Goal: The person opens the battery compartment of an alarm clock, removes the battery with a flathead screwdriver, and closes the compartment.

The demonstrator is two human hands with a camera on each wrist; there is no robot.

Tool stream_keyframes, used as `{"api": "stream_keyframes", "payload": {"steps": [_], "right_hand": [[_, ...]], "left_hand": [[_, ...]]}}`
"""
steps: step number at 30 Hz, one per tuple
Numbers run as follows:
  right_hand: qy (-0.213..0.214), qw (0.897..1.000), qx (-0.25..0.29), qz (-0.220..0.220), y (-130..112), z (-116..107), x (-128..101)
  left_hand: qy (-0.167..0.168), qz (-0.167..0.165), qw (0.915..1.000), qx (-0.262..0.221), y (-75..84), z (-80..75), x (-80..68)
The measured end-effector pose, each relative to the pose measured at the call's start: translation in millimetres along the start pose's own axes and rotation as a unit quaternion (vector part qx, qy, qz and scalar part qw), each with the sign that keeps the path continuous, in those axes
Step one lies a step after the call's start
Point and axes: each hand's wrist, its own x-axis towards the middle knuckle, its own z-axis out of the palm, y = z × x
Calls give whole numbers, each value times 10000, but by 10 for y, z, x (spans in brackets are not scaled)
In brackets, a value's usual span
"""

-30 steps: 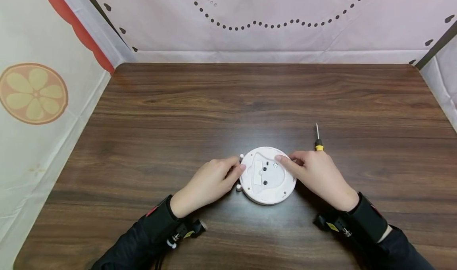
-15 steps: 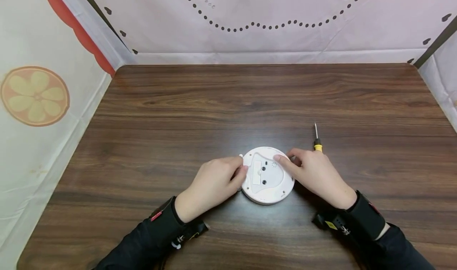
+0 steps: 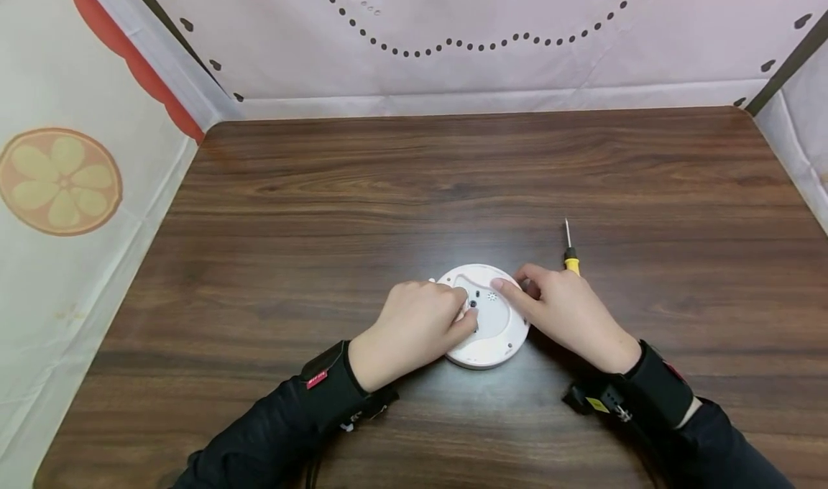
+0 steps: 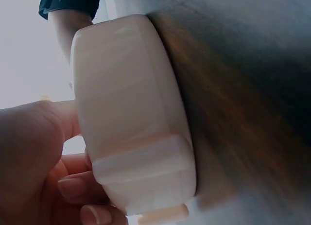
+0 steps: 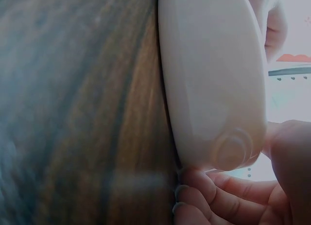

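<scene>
A white round device point(image 3: 497, 346) lies on the wooden table with its back up, showing small screw holes, a speaker-like dot pattern and a raised curved outline. My right hand point(image 3: 572, 315) grips its right edge, thumb on the back and fingers curled against the side, as the right wrist view also shows. My left hand point(image 3: 417, 325) lies over the left part of the device, with thumb and fingertips at the middle of its back. It covers the rectangular panel there, and whether it pinches anything is hidden. In the left wrist view, a rounded tab stands out from the device's side wall point(image 4: 116, 89).
A small screwdriver point(image 3: 571, 256) with a yellow and black handle lies just beyond my right hand, its tip pointing away and its handle partly hidden. The table point(image 3: 388, 187) reaches back to a pale printed curtain point(image 3: 491, 72), with more curtain at both sides.
My left hand has moved from the device's left edge rightward onto its back, over the rectangular panel. The right hand keeps its grip. The head view has shifted slightly.
</scene>
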Motion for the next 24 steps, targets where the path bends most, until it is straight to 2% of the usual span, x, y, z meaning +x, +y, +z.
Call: {"api": "stream_keyframes", "payload": {"steps": [11,24], "right_hand": [[-34,9999,133,32,27,3,5],[-178,9998,40,-73,21,18,5]], "left_hand": [[-46,-197,9997,-140,33,24,19],[229,-28,9997,-33,25,73,-5]]}}
